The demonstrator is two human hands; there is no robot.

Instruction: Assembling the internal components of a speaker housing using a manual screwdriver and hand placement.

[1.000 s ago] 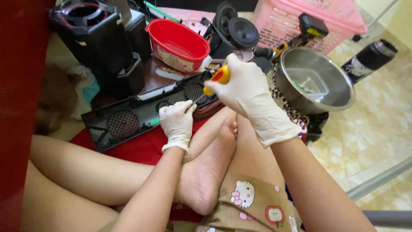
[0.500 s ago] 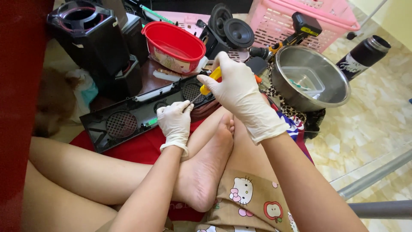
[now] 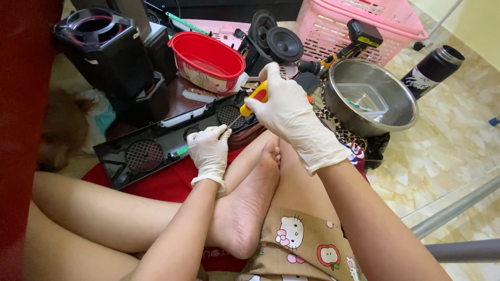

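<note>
Both hands wear white gloves. My right hand [image 3: 291, 117] grips a screwdriver [image 3: 253, 100] with a yellow and red handle, its metal shaft angled down to the left. My left hand [image 3: 209, 151] pinches the shaft's tip end and rests on a long black speaker front panel [image 3: 156, 143] with round mesh grilles. The panel lies across my lap, above my crossed bare legs and foot.
A red plastic tub [image 3: 207, 60], a black speaker box [image 3: 104, 49], loose speaker cones [image 3: 284, 44], a pink basket [image 3: 359, 21], a cordless drill [image 3: 349, 44], a steel bowl [image 3: 371, 99] holding a clear container, and a dark flask [image 3: 432, 65] surround the panel on a tiled floor.
My right hand with the screwdriver has dropped lower and nearer the panel. My left hand stays on the panel at the shaft's tip.
</note>
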